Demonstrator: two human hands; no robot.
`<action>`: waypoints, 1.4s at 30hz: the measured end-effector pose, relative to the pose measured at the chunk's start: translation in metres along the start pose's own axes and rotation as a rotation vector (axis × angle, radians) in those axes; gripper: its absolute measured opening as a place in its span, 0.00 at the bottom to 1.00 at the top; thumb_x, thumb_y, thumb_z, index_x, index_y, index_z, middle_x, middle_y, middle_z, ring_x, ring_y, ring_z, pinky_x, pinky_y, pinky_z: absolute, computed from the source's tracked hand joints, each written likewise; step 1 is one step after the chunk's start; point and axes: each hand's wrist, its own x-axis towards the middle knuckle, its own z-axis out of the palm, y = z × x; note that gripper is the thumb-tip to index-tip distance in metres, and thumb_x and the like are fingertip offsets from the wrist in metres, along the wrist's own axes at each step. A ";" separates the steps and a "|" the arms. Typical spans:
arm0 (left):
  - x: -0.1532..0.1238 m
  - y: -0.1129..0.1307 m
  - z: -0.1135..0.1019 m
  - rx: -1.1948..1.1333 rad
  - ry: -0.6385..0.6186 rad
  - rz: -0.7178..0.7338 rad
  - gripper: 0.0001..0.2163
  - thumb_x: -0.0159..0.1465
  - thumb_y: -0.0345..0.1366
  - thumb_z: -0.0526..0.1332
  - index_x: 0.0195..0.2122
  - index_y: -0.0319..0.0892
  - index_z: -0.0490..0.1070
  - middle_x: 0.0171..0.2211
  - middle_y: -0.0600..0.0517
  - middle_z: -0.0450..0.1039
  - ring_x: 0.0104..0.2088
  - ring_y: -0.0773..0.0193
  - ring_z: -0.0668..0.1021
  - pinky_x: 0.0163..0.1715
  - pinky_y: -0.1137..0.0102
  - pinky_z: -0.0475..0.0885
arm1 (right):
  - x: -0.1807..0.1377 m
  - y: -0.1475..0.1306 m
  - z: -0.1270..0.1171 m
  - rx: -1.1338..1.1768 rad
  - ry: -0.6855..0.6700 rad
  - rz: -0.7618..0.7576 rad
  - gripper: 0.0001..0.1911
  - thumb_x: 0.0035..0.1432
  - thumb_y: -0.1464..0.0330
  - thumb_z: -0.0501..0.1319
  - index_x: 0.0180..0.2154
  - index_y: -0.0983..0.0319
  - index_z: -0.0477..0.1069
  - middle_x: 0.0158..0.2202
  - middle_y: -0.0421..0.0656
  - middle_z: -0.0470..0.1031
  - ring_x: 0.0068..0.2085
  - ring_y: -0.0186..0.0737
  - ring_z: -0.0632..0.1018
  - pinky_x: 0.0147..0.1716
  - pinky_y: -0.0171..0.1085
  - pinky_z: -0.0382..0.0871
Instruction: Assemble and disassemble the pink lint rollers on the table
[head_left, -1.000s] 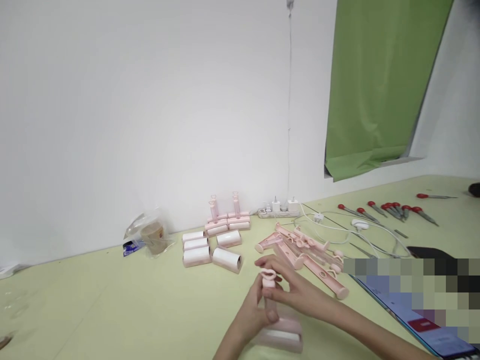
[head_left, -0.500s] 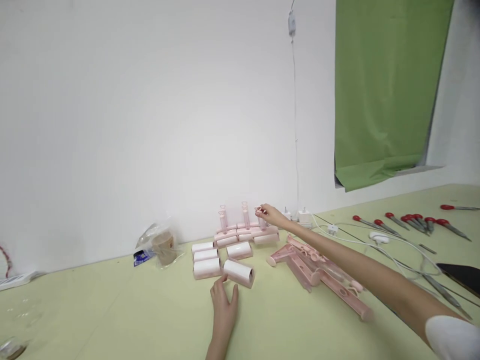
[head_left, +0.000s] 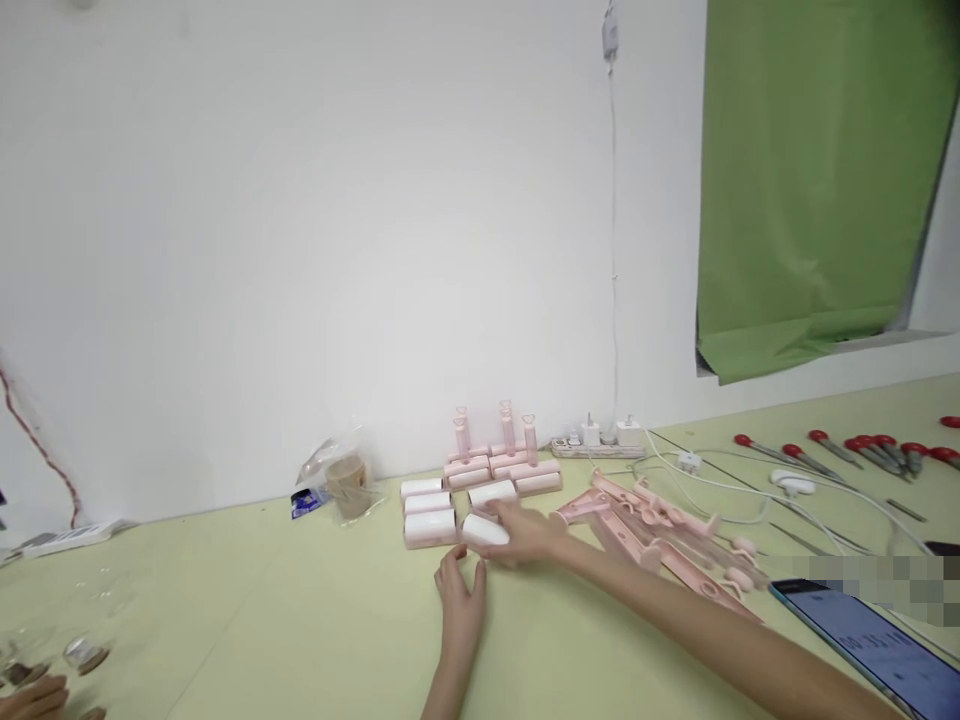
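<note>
My right hand is closed around the nearest white roll in a pink holder, which looks like a lint roller head. My left hand rests just in front of its left end, thumb and fingers apart, holding nothing. Whether its fingertips touch the roll I cannot tell. Behind lies another white roll, and to the left several more rolls form a column. Further back, pink lint rollers lie in rows with clear pink handles standing upright from them.
Loose pink plastic parts are heaped to the right. Beyond are white cables, a power strip, red-handled tools and a phone. A bagged cup stands left. Another person's hand shows at the lower left.
My right hand has left the upright handle at the back and come forward to grip the nearest roll. My left hand stays beside that roll. The view has shifted slightly left.
</note>
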 end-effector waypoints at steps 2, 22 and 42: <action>0.000 0.006 0.001 -0.017 0.000 -0.053 0.22 0.54 0.46 0.53 0.45 0.38 0.56 0.45 0.40 0.62 0.50 0.51 0.63 0.48 0.58 0.58 | -0.014 -0.002 0.014 0.078 -0.033 0.041 0.33 0.33 0.61 0.66 0.46 0.59 0.63 0.41 0.47 0.71 0.44 0.54 0.69 0.44 0.47 0.57; 0.016 0.084 -0.024 -0.259 -0.201 -0.141 0.31 0.49 0.51 0.55 0.53 0.48 0.50 0.37 0.50 0.65 0.30 0.65 0.72 0.26 0.72 0.68 | -0.104 -0.004 0.007 1.988 -0.146 0.617 0.14 0.51 0.58 0.56 0.36 0.61 0.67 0.28 0.41 0.72 0.33 0.34 0.74 0.36 0.36 0.68; -0.051 0.079 -0.003 -0.128 -0.384 0.098 0.11 0.57 0.43 0.55 0.39 0.45 0.64 0.42 0.48 0.68 0.43 0.59 0.69 0.41 0.65 0.63 | -0.110 -0.030 0.004 1.858 0.052 0.419 0.13 0.51 0.63 0.59 0.40 0.61 0.64 0.29 0.40 0.72 0.34 0.37 0.75 0.36 0.38 0.68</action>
